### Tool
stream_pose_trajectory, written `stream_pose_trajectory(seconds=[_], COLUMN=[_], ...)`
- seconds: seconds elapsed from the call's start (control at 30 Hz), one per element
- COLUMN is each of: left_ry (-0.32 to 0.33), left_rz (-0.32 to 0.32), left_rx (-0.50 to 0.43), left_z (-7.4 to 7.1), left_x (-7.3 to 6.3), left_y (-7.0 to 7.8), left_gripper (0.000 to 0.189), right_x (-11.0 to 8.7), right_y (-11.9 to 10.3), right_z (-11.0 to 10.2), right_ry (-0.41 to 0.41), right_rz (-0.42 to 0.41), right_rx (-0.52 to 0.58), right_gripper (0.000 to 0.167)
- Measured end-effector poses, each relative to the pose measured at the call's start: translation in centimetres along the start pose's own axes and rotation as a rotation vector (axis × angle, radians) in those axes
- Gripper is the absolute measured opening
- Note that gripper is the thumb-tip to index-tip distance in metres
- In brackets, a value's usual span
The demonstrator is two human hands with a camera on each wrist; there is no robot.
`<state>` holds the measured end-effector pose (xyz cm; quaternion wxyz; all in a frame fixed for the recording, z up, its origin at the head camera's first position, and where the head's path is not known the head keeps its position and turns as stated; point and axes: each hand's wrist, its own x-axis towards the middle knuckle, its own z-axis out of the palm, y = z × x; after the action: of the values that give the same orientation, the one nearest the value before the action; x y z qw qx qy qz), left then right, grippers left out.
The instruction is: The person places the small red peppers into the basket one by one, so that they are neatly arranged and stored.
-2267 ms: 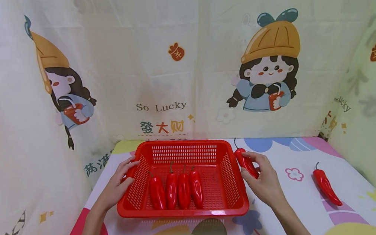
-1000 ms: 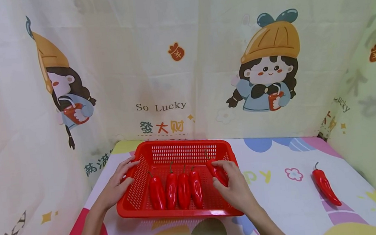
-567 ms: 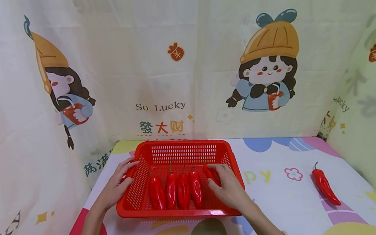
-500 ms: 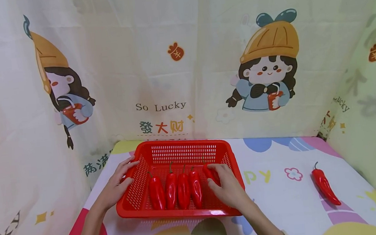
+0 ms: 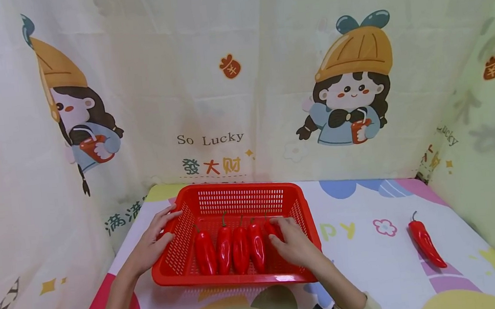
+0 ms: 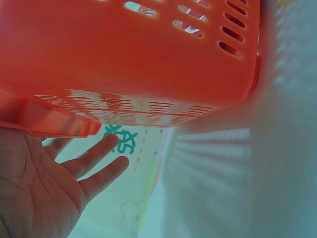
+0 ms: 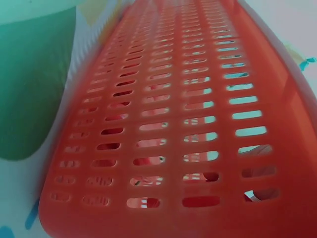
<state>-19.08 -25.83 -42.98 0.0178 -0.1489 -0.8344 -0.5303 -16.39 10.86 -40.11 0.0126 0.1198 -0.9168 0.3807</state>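
A red plastic basket (image 5: 236, 279) with slotted walls holds several glossy red chili peppers (image 5: 205, 252) lying side by side, stems toward the back wall. My right hand (image 5: 295, 243) reaches over the basket's right side and pinches another red chili pepper (image 5: 270, 228) at the right end of the row, mostly covered by the fingers. My left hand (image 5: 151, 244) rests at the basket's left rim with fairly straight fingers; in the left wrist view its palm and fingers lie beside the red wall (image 6: 129, 54). In the right wrist view, the slotted wall (image 7: 168, 114) hides the right hand's grip.
One more red chili pepper (image 5: 427, 245) lies on the table at the right, apart from the basket. The table has a colourful patterned cloth (image 5: 354, 263). A printed curtain (image 5: 267, 74) encloses the back and both sides.
My right hand has carried the chili pepper from outside the basket's right rim over it, then lowered it inside, moving left toward the row. The left hand has stayed at the left rim.
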Motion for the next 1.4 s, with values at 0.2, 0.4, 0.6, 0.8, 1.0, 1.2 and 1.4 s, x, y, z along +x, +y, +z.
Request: stream_pose_trajectory(seconds=[0.2, 0.4, 0.6, 0.8, 1.0, 1.2, 1.4], left_ry=[-0.003, 0.004, 0.004, 0.002, -0.005, -0.009, -0.004], left_rz=[0.016, 0.006, 0.002, 0.013, 0.022, 0.027, 0.017], left_rx=[0.01, 0.024, 0.036, 0.023, 0.0, -0.011, -0.005], left_z=[-0.13, -0.16, -0.12, -0.19, -0.27, -0.22, -0.07], left_x=[0.18, 0.19, 0.16, 0.24, 0.19, 0.09, -0.02], left_y=[0.14, 0.23, 0.25, 0.29, 0.2, 0.0, -0.2], left_gripper=[0.061, 0.061, 0.061, 0.061, 0.061, 0.062, 0.061], right_x=[0.35, 0.49, 0.29, 0.19, 0.11, 0.04, -0.18], right_y=[0.08, 0.01, -0.1, -0.12, -0.08, -0.05, 0.11], right_z=[0.01, 0.0, -0.15, -0.07, 0.02, 0.01, -0.07], right_ry=[-0.038, -0.145, -0.205, -0.195, -0.188, -0.19, -0.156], right_rz=[0.021, 0.008, -0.011, -0.002, -0.011, -0.005, -0.037], right_rx=[-0.012, -0.015, -0.025, -0.027, -0.036, -0.026, -0.03], right_gripper=[0.051, 0.059, 0.06, 0.06, 0.061, 0.062, 0.063])
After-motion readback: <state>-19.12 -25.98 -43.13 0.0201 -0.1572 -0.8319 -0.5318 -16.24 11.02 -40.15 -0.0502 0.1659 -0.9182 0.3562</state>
